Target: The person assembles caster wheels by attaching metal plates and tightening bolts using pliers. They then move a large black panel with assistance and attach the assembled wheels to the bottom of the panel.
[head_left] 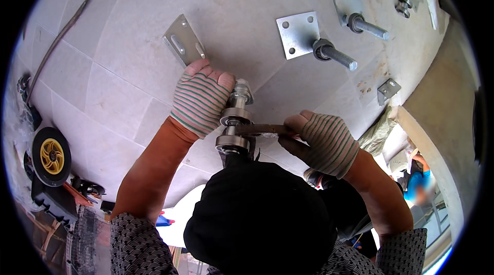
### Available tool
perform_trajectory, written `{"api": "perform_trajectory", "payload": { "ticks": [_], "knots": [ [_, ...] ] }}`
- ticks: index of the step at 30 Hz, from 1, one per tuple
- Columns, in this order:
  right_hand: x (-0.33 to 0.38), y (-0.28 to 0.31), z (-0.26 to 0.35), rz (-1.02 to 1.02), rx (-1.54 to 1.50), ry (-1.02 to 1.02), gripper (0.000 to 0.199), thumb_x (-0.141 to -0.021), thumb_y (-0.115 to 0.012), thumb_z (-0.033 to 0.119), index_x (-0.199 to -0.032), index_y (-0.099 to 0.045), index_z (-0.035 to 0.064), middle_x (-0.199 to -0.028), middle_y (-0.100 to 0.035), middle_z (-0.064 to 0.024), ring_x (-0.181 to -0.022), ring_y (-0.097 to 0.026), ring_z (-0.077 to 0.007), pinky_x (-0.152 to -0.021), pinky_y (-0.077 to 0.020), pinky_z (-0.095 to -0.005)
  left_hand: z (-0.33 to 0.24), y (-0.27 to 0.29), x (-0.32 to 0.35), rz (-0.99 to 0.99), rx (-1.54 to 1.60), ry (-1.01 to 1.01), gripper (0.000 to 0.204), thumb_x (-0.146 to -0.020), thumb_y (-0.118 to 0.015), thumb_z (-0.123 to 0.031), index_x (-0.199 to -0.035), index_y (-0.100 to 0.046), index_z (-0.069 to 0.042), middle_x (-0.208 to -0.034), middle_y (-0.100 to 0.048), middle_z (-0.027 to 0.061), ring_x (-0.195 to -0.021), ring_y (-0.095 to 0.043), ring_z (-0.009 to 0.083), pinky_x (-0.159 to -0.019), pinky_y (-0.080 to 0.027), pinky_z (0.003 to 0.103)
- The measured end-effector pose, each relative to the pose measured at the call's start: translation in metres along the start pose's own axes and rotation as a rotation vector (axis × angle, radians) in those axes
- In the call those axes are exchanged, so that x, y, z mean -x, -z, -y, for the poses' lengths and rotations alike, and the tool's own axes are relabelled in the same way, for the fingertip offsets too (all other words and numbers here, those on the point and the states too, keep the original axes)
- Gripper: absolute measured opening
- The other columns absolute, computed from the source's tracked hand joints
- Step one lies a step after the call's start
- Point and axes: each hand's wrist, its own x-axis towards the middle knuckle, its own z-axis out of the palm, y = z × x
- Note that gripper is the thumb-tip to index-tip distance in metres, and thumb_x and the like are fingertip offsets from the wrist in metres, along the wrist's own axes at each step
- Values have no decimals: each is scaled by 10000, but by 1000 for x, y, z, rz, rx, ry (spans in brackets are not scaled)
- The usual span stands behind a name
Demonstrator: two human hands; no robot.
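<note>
- two ball bearings already ride a steel shaft, upright between the worker's gloved hands; the job looks midway, its tightness unclear from here.
- a square plate with threaded stud and a second studded plate lie apart, seemingly left for later.
- the left hand curls beside a slotted bracket and the shaft, its exact grip hidden.
- the right hand's fingers clamp a wrench-like bar, its far end between the bearings.
</note>
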Motion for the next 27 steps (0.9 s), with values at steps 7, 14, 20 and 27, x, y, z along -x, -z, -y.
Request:
{"api": "perform_trajectory", "payload": {
  "ticks": [7, 14, 20, 27],
  "knots": [
    [10, -10, -3, -16, -430, -123, 211, -943, -701, 219, -1057, -652, 48, -851, -675, -129, -748, -686, -256, -706, -556, -364, 1, 1, -4, -10, -71, -3, 319, -743, -716, -217, -1013, -608, -84, -796, -662, 79, -826, -674, 297, -1029, -428, 428],
    [9, -24, -1, -126, -633, -182, 251, -969, -682, 221, -1131, -660, 29, -811, -671, -97, -693, -639, -167, -664, -540, -319, 10, 20, -24, 143, -8, 82, 403, -698, -780, -241, -1021, -620, -62, -815, -682, 92, -835, -685, 291, -1004, -443, 390],
    [4, -29, 8, -155, -882, -193, 296, -994, -644, 249, -1195, -652, 32, -823, -664, -43, -694, -621, -118, -641, -538, -292, 15, 20, -35, 119, -42, 20, 396, -687, -800, -227, -1003, -618, -73, -795, -678, 93, -842, -682, 289, -1025, -419, 375],
    [9, -13, 12, 99, -1036, -267, 299, -1003, -609, 217, -1240, -638, 37, -841, -671, -38, -682, -628, -88, -603, -532, -260, 16, 26, -27, 76, 44, 20, 535, -573, -833, -265, -1031, -622, -88, -795, -657, 88, -857, -659, 317, -1040, -408, 399]
  ]
}}
